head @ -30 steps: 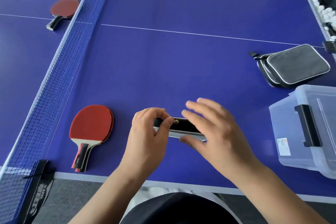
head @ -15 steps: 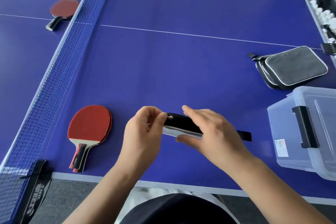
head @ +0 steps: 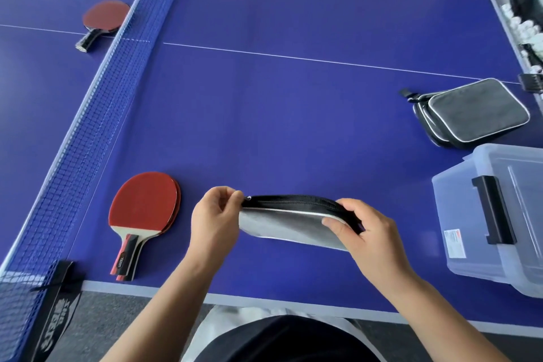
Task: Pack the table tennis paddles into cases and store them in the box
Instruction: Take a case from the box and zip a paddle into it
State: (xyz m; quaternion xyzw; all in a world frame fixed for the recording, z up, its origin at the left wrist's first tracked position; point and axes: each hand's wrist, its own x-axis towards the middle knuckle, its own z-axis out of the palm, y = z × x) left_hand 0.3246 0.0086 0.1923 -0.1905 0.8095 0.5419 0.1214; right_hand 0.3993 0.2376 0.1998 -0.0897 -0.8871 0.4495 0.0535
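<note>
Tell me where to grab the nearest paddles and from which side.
Probably take the paddles by the handles, coming from the table's near edge: the handles point toward you and are narrow, while the blades lie flat on the table.

A single view, from a wide-angle camera on the person's head, looks forward and steeply down across the near edge of a blue table. It sits close above both hands, which come up from the bottom edge, the left hand just left of centre and the right hand just right of it. The net slants from the lower left corner up toward the top, so the camera faces along the table's right half, with the box cut by the right edge. Straight lines bow near the borders.
</note>
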